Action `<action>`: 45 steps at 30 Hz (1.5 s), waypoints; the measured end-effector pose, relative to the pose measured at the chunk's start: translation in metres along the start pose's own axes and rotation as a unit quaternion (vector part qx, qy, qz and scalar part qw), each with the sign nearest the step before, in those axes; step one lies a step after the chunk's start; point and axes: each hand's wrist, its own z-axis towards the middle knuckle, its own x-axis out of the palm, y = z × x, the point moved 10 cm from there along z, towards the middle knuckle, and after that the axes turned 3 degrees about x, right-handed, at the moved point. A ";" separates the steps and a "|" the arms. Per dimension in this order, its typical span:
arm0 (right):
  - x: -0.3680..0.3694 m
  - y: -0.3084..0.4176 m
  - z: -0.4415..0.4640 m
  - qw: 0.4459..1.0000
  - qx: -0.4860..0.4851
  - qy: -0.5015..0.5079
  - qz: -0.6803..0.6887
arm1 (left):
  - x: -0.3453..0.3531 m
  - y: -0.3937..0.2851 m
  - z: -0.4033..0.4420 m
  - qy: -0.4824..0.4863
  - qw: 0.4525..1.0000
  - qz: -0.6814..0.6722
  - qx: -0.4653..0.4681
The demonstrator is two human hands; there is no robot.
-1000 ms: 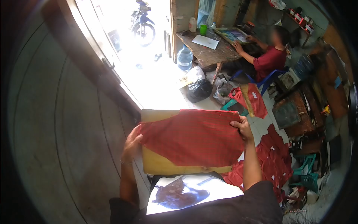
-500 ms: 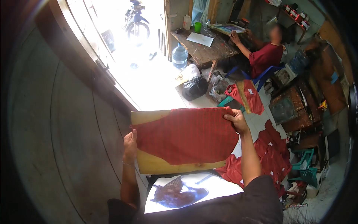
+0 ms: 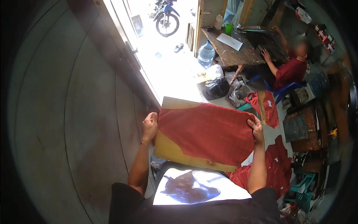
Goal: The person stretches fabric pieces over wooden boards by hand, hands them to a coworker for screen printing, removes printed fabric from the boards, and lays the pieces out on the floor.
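Note:
A piece of red checked cloth (image 3: 209,130) lies stretched over a yellowish board (image 3: 169,147) in front of my body. My left hand (image 3: 150,126) is closed at the cloth's narrow left end, beside the board's edge. At the upper right corner my right hand (image 3: 256,128) grips the cloth, thumb on top and fingers curled underneath. Bare board shows along the upper left and lower left of the cloth. Whatever supports the board from below is hidden.
A co-worker in a red shirt (image 3: 292,72) sits at a worn wooden table (image 3: 238,54). Red garments (image 3: 272,164) lie to my right, and another red garment on a board (image 3: 266,106) is farther off. A black bag (image 3: 216,89) and water bottle (image 3: 206,54) stand near the bright doorway.
My view has turned left, so the room sits farther right. Board and cloth now tilt down to the right, with both hands still at the cloth's ends. The co-worker's arms have moved.

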 end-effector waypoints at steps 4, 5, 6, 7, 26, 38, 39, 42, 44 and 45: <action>-0.007 0.008 0.003 0.998 -0.017 -0.052 -0.012 | 0.015 -0.040 0.001 0.028 0.973 -0.220 0.070; -0.011 0.008 -0.001 0.998 -0.020 -0.065 -0.011 | 0.034 -0.054 -0.007 0.111 0.948 -0.289 0.075; -0.021 0.001 0.002 0.999 -0.007 -0.048 0.013 | 0.052 -0.031 -0.007 0.178 0.921 -0.347 -0.007; -0.024 0.007 0.004 0.998 -0.019 -0.057 0.009 | 0.047 -0.032 -0.003 0.189 0.918 -0.349 0.004; -0.039 0.251 0.043 0.890 -0.249 -0.375 -0.070 | 0.515 -0.194 -0.044 0.518 0.357 -0.727 -0.276; -0.279 0.282 0.060 0.838 -0.270 -0.473 -0.019 | 0.373 -0.245 0.390 -0.067 0.733 -0.657 0.163; -0.297 0.276 0.061 0.835 -0.266 -0.483 0.003 | 0.372 -0.249 0.397 -0.011 0.772 -0.605 0.196; -0.337 0.262 0.075 0.811 -0.259 -0.524 0.003 | 0.403 -0.270 0.396 0.362 0.756 -0.532 0.119; -0.354 0.247 0.087 0.806 -0.246 -0.539 -0.010 | 0.402 -0.298 0.383 0.527 0.786 -0.279 0.164; -0.368 0.242 0.097 0.808 -0.227 -0.543 -0.037 | 0.411 -0.316 0.383 0.529 0.813 -0.128 0.207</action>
